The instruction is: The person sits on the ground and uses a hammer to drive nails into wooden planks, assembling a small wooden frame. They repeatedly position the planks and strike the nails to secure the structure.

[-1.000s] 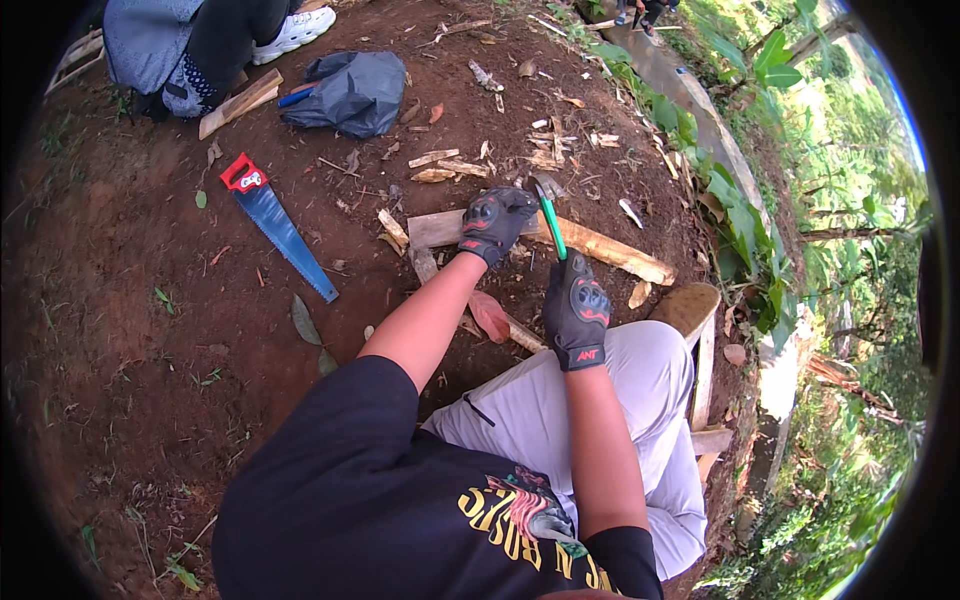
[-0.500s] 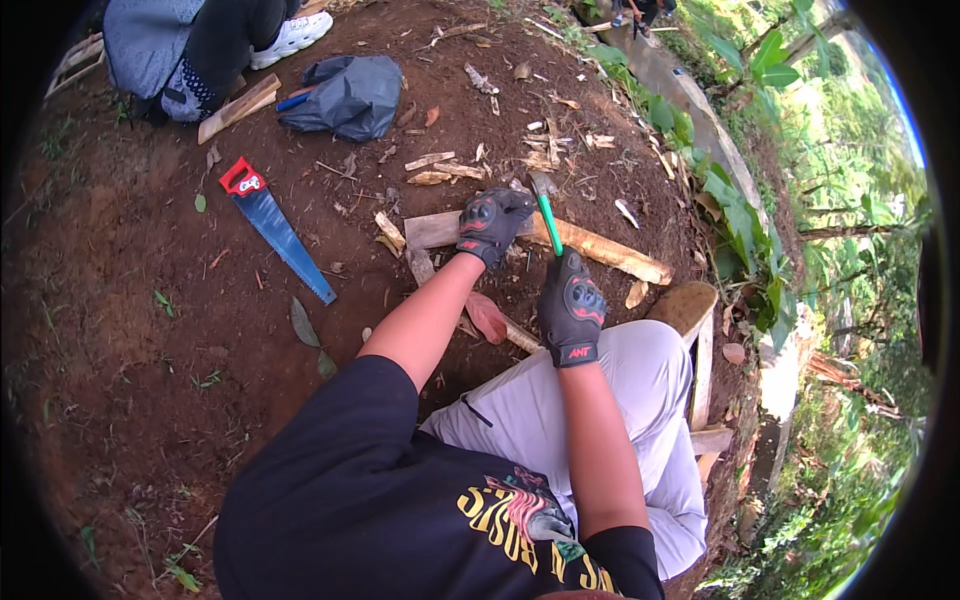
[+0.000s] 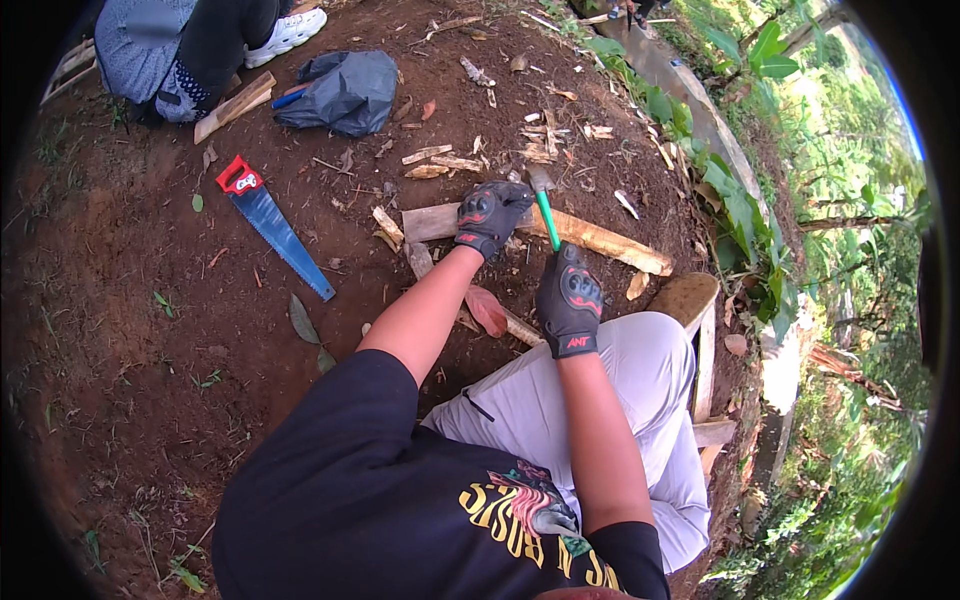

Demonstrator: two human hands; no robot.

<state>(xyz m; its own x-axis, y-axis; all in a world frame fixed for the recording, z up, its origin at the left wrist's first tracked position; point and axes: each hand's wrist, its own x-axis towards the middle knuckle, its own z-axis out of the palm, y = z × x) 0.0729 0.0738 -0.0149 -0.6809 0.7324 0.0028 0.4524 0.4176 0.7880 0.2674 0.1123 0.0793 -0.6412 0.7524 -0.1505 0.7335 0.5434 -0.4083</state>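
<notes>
My right hand [image 3: 570, 300], in a black glove with red trim, is wrapped round the green handle of a hammer [image 3: 546, 218]. The hammer's grey metal head is beyond the hand, close to my left fingers. My left hand [image 3: 490, 214], gloved alike, rests over a wooden plank [image 3: 605, 240] lying on the ground. Its fingers are curled together at the side nearest the hammer head; what they pinch, if anything, is too small to make out. The plank's left end is greyish and flat; its right part is yellower and rough.
A handsaw [image 3: 275, 230] with a red handle lies on the soil at left. Beyond it are a dark plastic bag [image 3: 350, 92], wooden strips [image 3: 235, 107] and a crouching person [image 3: 190, 60]. Wood chips [image 3: 540, 140] litter the far ground; leafy plants [image 3: 740, 215] edge the right side.
The hammer's head has tilted and shifted slightly near my left fingers. Both hands stay in nearly the same place, and the whole view has moved a little.
</notes>
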